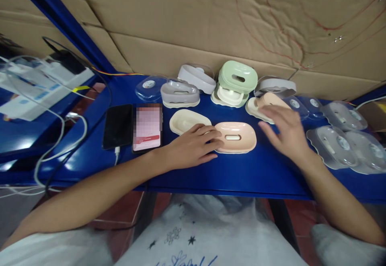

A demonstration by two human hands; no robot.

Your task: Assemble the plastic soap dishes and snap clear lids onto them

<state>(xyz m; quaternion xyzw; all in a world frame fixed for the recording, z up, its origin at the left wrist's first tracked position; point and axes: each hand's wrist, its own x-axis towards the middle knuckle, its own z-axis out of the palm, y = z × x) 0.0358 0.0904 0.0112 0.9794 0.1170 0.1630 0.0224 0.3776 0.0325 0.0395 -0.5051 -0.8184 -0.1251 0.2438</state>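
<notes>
Pink plastic catches my eye first: a pink soap dish (pixel 236 137) lies flat on the blue desk (pixel 241 173), near its front edge. My left hand (pixel 193 147) lies palm down on the desk with its fingertips (pixel 217 140) touching the dish's left end; its grip is open, holding nothing. My right hand (pixel 285 131) hovers just right of the dish, fingers spread and loose, grip open, partly covering a beige soap dish (pixel 259 105) behind it. A cream soap dish (pixel 185 120) sits just behind my left hand. Further back stand a grey soap dish (pixel 180 93) and a green soap dish (pixel 237 79) stacked on a cream one. Clear plastic lids (pixel 346 137) crowd the right end. Two phones (pixel 132 127) lie side by side at left.
</notes>
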